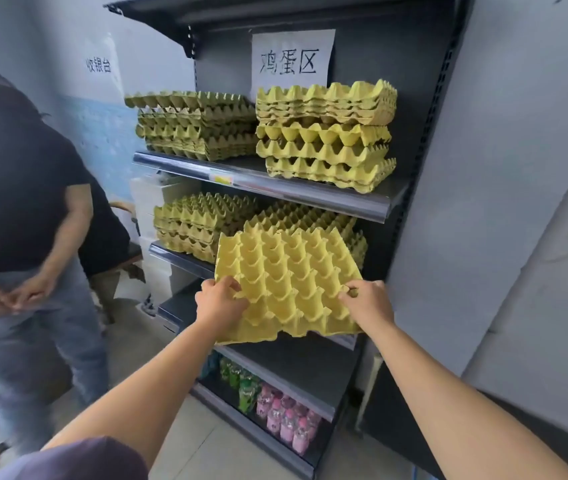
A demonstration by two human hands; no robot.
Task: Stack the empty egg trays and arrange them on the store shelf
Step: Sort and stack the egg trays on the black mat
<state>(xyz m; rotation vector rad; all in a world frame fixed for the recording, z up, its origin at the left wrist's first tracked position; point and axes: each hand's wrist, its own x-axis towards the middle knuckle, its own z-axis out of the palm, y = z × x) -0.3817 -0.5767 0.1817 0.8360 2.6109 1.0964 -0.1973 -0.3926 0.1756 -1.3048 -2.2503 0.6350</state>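
I hold one yellow egg tray [289, 282] tilted in front of the second shelf [185, 259] of a dark store rack. My left hand [218, 301] grips its near left edge and my right hand [367, 303] grips its near right edge. Behind the tray, a stack of trays [307, 216] lies on the right of that shelf, partly hidden. Another stack [192, 223] sits on its left. The top shelf [275, 185] carries two taller stacks, one on the left [196, 124] and one on the right [326, 133].
A person [23, 216] in a dark shirt and jeans stands close on the left. The third shelf [282, 368] is below my hands, and drink bottles [275, 407] fill the bottom shelf. A grey wall panel [504, 202] flanks the rack on the right.
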